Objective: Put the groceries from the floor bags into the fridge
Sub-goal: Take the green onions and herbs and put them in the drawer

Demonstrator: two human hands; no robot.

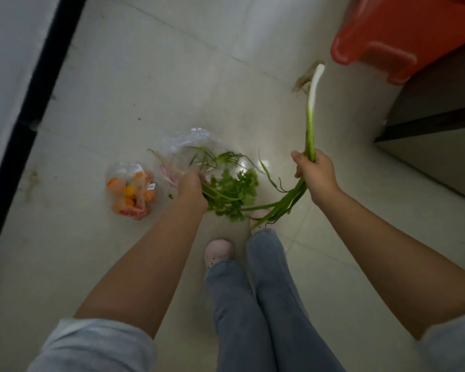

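Note:
My right hand point(316, 174) grips a long spring onion point(312, 108) by its green stalk, white root end pointing up and the leaves drooping below my fist. My left hand point(191, 187) holds a bunch of leafy coriander point(231, 194) by its stems, just above the floor. Behind it lies a crumpled clear plastic bag point(184, 146) with a few green strands on it. A second clear bag of orange and yellow fruit point(130, 191) sits on the floor to the left.
The pale tiled floor point(145, 89) spreads all around. A white appliance side with a black edge point(19, 108) runs along the left. A red plastic stool point(395, 38) stands at the top right, beside a dark cabinet point(440, 122). My feet in pink slippers point(218, 252) are below.

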